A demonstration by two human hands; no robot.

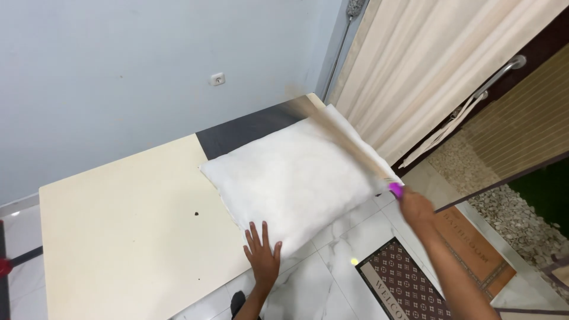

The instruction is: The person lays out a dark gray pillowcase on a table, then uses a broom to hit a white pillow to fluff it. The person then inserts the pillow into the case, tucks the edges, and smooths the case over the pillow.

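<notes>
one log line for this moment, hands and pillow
left hand: flat on near edge of white pillow | right hand: grips broom, motion-blurred over pillow | pillow: on cream table

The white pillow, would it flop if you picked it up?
Probably. The white pillow looks puffy and soft, so it would likely sag and feel light. It already hangs over the table edge under the left hand, so a push might slide it off.

Pillow (pixel 290 178): white cloth, matt, faintly wrinkling. Table (pixel 130 225): cream top looking smooth, matt. Broom (pixel 347 139) at pillow's 2 o'clock: straw-like bristles, glossy purple plastic grip. Floor (pixel 320 278): glossy marble-look tile, reflecting light. Curtain (pixel 415 65): beige cloth, hanging pleated.
</notes>
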